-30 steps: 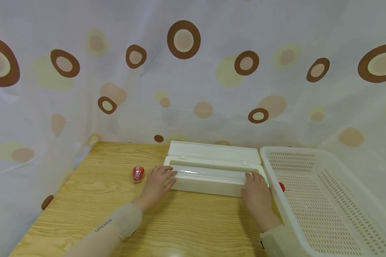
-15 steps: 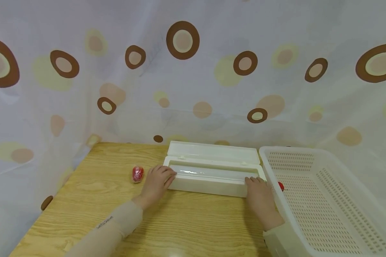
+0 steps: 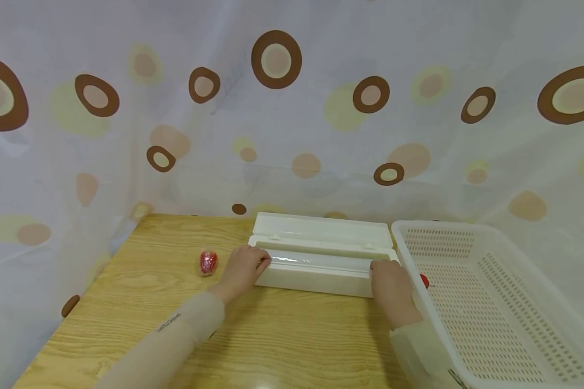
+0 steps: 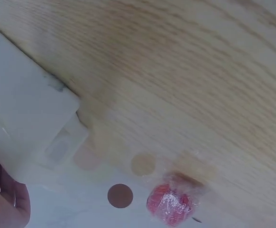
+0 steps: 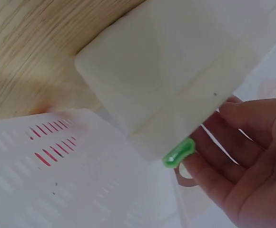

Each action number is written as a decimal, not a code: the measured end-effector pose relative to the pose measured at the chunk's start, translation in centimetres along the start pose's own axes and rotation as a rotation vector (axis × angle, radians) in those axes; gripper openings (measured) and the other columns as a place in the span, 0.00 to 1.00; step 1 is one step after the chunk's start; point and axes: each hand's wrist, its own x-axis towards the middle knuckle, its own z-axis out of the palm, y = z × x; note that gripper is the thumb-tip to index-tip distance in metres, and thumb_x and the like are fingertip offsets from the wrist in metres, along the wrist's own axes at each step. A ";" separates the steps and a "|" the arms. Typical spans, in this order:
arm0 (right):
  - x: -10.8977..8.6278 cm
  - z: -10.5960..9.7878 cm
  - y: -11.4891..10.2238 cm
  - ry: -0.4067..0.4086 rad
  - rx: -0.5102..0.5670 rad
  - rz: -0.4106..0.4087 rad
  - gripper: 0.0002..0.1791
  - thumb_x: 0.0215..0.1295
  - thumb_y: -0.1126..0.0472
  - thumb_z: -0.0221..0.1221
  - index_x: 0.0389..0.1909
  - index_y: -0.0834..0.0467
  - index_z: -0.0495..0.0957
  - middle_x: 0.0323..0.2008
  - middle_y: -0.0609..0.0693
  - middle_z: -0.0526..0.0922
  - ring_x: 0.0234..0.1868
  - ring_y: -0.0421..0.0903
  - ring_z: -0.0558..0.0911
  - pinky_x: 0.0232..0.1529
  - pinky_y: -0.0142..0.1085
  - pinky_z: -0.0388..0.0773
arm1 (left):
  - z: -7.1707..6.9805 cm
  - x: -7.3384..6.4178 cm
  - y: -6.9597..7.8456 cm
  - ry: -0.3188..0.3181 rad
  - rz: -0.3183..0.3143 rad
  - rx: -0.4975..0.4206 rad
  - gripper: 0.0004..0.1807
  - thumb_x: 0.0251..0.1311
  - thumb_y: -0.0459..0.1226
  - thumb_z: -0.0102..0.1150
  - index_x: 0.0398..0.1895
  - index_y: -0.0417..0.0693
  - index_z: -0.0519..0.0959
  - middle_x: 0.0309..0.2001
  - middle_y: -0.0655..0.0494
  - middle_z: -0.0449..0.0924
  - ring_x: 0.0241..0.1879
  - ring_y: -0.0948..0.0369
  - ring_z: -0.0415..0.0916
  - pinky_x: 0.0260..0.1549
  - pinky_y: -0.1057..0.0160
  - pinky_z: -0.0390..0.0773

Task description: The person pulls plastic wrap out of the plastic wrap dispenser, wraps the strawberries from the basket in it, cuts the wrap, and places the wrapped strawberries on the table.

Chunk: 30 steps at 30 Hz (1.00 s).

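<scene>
A long white cling film dispenser box [image 3: 311, 282] stands on the wooden table with its lid [image 3: 321, 229] tipped back. Inside lies a roll of shiny cling film [image 3: 316, 261]. My left hand [image 3: 243, 270] is at the box's left end, thumb and fingers pinching the film at its edge. At the opposite end, my right hand [image 3: 391, 286] pinches the film with curled fingers. The right wrist view shows these fingers [image 5: 223, 147] right at the box rim, beside a green slide cutter [image 5: 180, 153]. The film between my fingertips is hardly visible.
Left of the box lies a red, film-wrapped item [image 3: 207, 262], perhaps a fruit. A large white perforated basket [image 3: 496, 302] stands close on the right, with a small red thing [image 3: 424, 280] inside by its near wall. A patterned curtain [image 3: 311, 124] hangs behind the table [image 3: 292, 340].
My left hand has shifted slightly right, its fingers drawing together at the film. The right hand's fingers have curled in at the box's right end. Box, basket and wrapped item stay put.
</scene>
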 end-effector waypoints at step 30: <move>1.0 -0.5 1.2 -0.105 0.205 0.069 0.14 0.57 0.72 0.47 0.14 0.62 0.72 0.19 0.55 0.76 0.20 0.47 0.71 0.16 0.39 0.69 | -0.3 3.2 0.9 -0.090 -0.060 0.077 0.03 0.56 0.37 0.63 0.28 0.48 0.82 0.34 0.53 0.77 0.37 0.56 0.72 0.40 0.57 0.74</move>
